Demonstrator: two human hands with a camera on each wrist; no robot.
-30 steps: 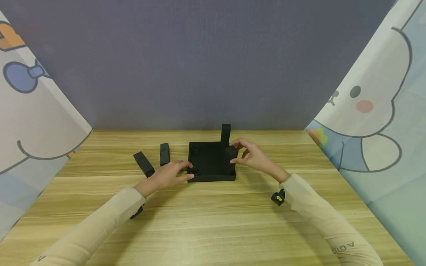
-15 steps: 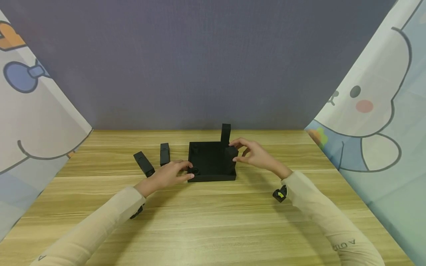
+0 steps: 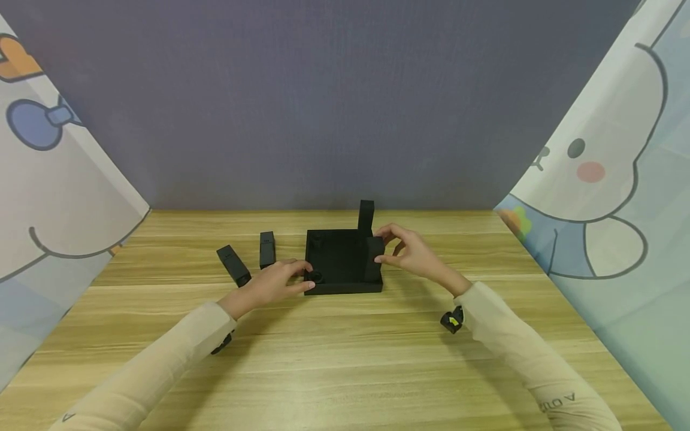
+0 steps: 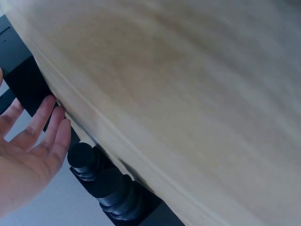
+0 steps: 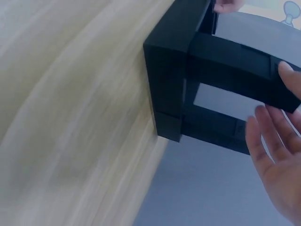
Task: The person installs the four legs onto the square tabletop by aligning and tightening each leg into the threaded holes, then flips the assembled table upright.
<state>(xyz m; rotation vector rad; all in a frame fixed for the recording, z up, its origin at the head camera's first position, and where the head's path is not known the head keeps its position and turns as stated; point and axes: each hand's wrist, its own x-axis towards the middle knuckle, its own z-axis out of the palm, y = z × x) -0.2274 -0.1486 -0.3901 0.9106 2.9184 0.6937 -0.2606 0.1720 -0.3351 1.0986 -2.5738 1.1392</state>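
A square black base [image 3: 345, 288] with a raised rim lies on the table, like a small tabletop turned upside down. At its front right corner stands a square black leg [image 3: 373, 261]. My right hand [image 3: 412, 254] pinches this leg near the top, with thumb and fingers on opposite sides, as the right wrist view also shows. A second black leg [image 3: 366, 215] stands upright at the back right corner. At the front left corner my left hand [image 3: 274, 282] holds the base between thumb and fingers, beside a round black socket [image 3: 316, 277].
Two loose black legs [image 3: 234, 266] lie left of the base on the wooden table [image 3: 334, 353]. Their thick threaded ends [image 4: 110, 188] show in the left wrist view. A grey panel [image 3: 323, 108] rises behind the table, with cartoon-printed panels on both sides.
The front right leg has turned a little, so a flat face now points forward. My right fingers have shifted slightly on it. My left hand has stayed in place.
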